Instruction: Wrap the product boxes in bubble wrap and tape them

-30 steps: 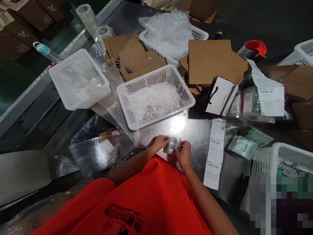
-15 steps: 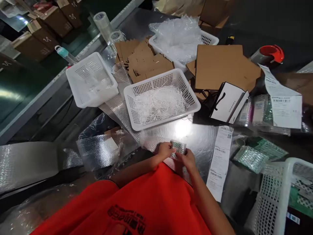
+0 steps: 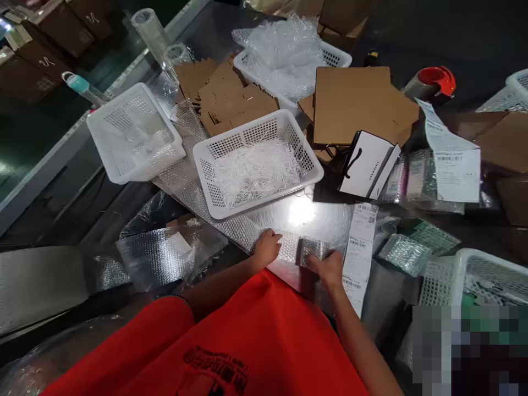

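In the head view, a small packet [image 3: 312, 247] wrapped in bubble wrap rests at the right end of a bubble wrap strip [image 3: 291, 245] on the shiny metal tabletop. My right hand [image 3: 330, 269] grips the packet at its lower right side, thumb on top. At the strip's left part, my left hand [image 3: 266, 250] has its fingers closed on the bubble wrap. The hands are apart, with part of the strip between them. What the packet contains cannot be made out.
Beyond my hands stands a white basket [image 3: 202, 165] of shredded filler. Flat cardboard [image 3: 350, 104] and a white bag [image 3: 365, 168] lie behind it. A label strip [image 3: 358, 247], wrapped green packets [image 3: 406, 254] and another basket [image 3: 457, 275] are on the right. A plastic-lined bin [image 3: 165, 258] is at left.
Both hands held the packet together before. My left hand has moved off it to the bubble wrap strip, and the packet now lies farther right under my right hand. The camera view has shifted.
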Demonstrator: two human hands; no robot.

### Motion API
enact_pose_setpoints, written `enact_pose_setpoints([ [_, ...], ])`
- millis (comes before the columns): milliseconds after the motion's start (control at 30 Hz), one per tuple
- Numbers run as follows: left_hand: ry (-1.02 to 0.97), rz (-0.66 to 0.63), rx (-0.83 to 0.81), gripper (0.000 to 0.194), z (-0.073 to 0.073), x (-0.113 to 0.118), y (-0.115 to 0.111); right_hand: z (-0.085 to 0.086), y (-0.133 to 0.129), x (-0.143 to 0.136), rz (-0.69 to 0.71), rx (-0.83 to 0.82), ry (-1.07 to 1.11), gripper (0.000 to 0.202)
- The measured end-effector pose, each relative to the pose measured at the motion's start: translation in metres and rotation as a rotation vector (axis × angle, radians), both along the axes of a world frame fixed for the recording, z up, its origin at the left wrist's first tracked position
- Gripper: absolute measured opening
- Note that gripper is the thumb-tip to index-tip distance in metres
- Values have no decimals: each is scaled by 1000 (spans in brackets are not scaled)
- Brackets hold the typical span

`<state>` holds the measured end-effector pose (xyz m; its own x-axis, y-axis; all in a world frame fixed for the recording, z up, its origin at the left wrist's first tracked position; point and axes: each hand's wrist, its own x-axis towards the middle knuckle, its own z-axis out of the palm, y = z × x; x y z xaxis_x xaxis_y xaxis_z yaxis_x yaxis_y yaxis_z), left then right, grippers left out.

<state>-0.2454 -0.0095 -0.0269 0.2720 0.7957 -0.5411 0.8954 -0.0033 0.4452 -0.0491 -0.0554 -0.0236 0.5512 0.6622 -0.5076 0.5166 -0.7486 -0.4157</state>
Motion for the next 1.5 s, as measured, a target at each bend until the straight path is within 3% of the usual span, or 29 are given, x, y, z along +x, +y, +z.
enact_pose_setpoints([
  [100,146,-83,123,42,2,-24,-3,7,2,-33,65,-49,-213,77],
  [233,226,-192,285,55,-4,-47,-13,12,3,-77,96,-7,-434,69],
  [433,209,-245,304,73,-21,-78,-28,4,2,-103,169,76,-366,85],
  [567,222,-226,257,74,-23,-89,-30,1,1,-112,249,136,-348,67],
  [667,237,-213,223,70,-22,-95,-29,5,3,-119,324,92,-335,58],
  [800,262,-182,214,70,-21,-97,-30,8,8,-129,276,42,-345,60],
  [900,263,-164,189,73,-24,-90,-31,5,11,-124,249,58,-320,61],
  [1133,173,-220,153,73,-35,-56,-38,1,11,-63,126,9,-347,66],
  [1267,187,-224,190,71,-37,-50,-45,2,8,-50,102,-10,-376,64],
  [1367,211,-255,239,69,-32,-53,-49,0,6,-51,89,-17,-405,62],
  [1500,272,-251,307,60,-13,-46,-38,0,5,-53,77,-18,-415,60],
])
